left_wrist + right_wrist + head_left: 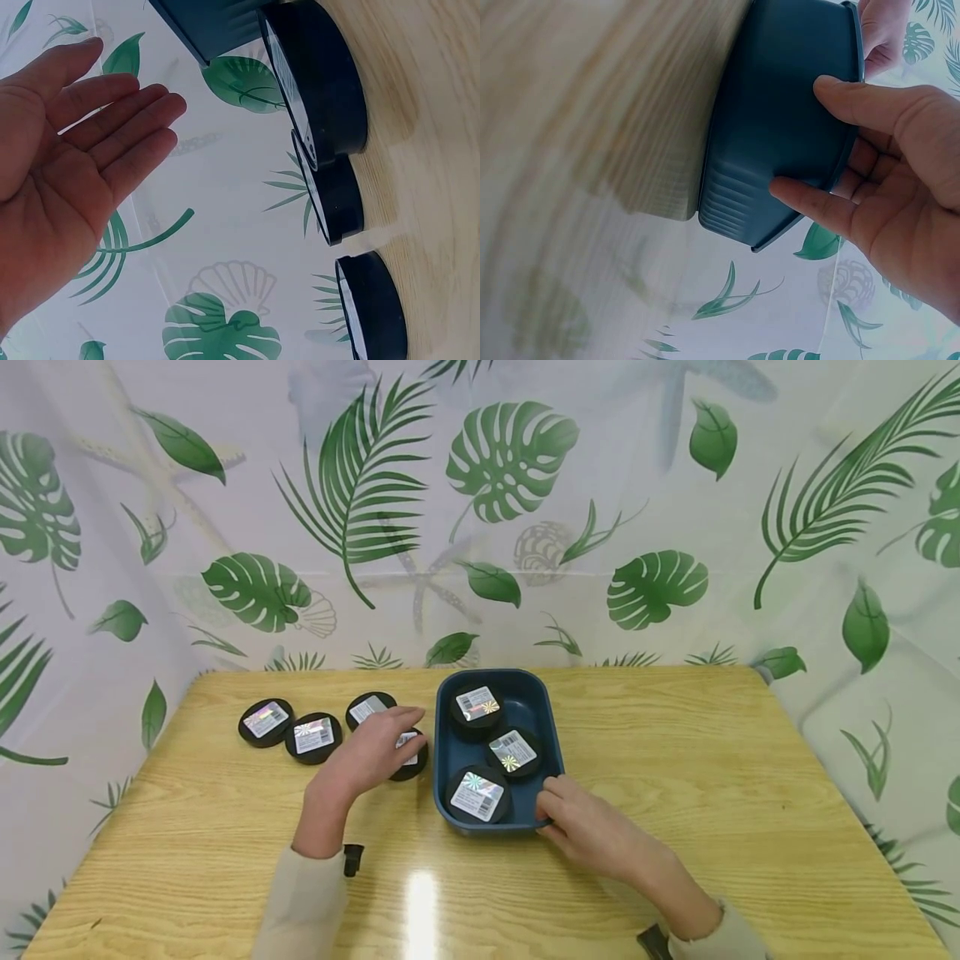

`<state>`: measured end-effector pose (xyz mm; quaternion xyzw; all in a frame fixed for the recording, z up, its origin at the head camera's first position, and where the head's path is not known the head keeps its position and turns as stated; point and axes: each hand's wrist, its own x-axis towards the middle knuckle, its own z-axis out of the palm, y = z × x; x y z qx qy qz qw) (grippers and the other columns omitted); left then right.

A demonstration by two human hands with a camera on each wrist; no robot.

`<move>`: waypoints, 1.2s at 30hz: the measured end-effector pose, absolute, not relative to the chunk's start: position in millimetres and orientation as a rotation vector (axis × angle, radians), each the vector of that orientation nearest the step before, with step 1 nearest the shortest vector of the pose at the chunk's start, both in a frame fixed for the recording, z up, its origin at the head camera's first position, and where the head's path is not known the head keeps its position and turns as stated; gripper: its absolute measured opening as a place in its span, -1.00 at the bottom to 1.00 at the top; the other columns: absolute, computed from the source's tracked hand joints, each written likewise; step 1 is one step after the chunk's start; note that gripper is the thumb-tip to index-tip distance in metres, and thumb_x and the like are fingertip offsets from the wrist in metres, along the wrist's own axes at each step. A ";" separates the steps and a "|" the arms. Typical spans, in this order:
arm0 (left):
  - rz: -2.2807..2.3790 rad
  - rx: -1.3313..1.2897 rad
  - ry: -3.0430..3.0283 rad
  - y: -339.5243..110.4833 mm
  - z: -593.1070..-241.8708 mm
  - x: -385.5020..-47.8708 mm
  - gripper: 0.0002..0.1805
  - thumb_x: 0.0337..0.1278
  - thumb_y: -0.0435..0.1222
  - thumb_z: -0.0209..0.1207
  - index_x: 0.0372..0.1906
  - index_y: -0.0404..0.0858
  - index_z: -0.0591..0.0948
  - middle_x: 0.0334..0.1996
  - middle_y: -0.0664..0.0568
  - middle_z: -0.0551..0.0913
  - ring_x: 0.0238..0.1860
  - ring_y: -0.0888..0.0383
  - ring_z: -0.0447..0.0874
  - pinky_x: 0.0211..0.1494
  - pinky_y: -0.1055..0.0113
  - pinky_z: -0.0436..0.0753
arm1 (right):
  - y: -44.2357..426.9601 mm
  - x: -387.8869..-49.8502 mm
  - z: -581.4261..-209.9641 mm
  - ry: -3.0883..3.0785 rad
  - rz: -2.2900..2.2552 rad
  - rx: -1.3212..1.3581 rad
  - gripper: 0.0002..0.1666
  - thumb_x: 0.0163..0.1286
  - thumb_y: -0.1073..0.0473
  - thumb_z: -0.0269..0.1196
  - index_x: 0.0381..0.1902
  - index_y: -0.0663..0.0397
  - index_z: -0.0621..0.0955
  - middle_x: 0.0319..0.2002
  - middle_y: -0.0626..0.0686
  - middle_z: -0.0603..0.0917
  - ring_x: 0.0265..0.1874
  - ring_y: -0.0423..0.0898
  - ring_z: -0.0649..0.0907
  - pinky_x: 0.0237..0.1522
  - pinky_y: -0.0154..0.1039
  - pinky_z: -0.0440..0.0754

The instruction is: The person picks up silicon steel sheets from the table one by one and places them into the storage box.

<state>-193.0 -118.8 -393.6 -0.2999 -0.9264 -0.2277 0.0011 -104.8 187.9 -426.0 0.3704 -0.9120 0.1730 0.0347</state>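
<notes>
My right hand (588, 827) grips the rim of a dark blue plastic bin (498, 828) at its near right corner. The right wrist view has the thumb and a finger on the bin's outer wall (780, 112), other fingers over the rim. My left hand (367, 750) hovers left of the bin, its palm bare and fingers relaxed in the left wrist view. Partly hidden under it are a black round disc (411, 764) and another disc (371, 703), both with white barcode labels. Inside the bin lie similar labelled discs (477, 795), the far one apparently stacked.
Further left on the wooden table (675, 727) lie two more labelled discs, an outer disc (266, 722) and an inner disc (313, 738). A leaf-patterned cloth (517, 602) hangs behind the table's far edge and along both sides.
</notes>
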 end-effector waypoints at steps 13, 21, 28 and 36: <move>-0.751 -0.907 -2.900 -124.2 -396.5 -193.1 -0.55 0.36 -0.33 0.17 0.25 -0.47 0.51 0.21 -0.30 0.55 0.26 -0.22 0.50 0.29 -0.03 0.49 | 185.8 -105.6 -426.6 -2.843 0.518 1.107 -0.73 0.20 0.31 0.44 -0.40 -0.01 0.51 -0.39 -0.15 0.39 -0.37 -0.23 0.38 -0.32 -0.35 0.49; -0.747 -0.803 -2.981 -130.7 -400.1 -195.0 -0.44 0.38 -0.28 0.17 0.38 -0.40 0.40 0.38 -0.35 0.35 0.39 -0.28 0.31 0.35 -0.09 0.40 | 186.2 -104.2 -426.1 -2.837 0.529 1.107 -0.73 0.19 0.31 0.44 -0.41 0.00 0.51 -0.39 -0.15 0.38 -0.37 -0.23 0.38 -0.33 -0.35 0.48; -0.778 -0.749 -3.070 -133.7 -403.4 -198.1 -0.28 0.36 -0.26 0.18 0.52 -0.29 0.21 0.47 -0.42 0.11 0.47 -0.35 0.09 0.39 -0.17 0.31 | 186.8 -104.1 -423.9 -2.848 0.542 1.111 -0.73 0.20 0.32 0.43 -0.41 0.00 0.51 -0.40 -0.15 0.37 -0.38 -0.23 0.37 -0.33 -0.36 0.47; -0.720 -0.648 -3.114 -140.2 -406.2 -199.8 -0.19 0.31 -0.23 0.23 0.55 -0.28 0.13 0.48 -0.46 0.02 0.49 -0.40 -0.05 0.41 -0.25 0.23 | 186.5 -105.3 -421.9 -2.861 0.552 1.109 -0.74 0.20 0.31 0.43 -0.41 -0.01 0.51 -0.39 -0.15 0.38 -0.38 -0.23 0.38 -0.33 -0.36 0.48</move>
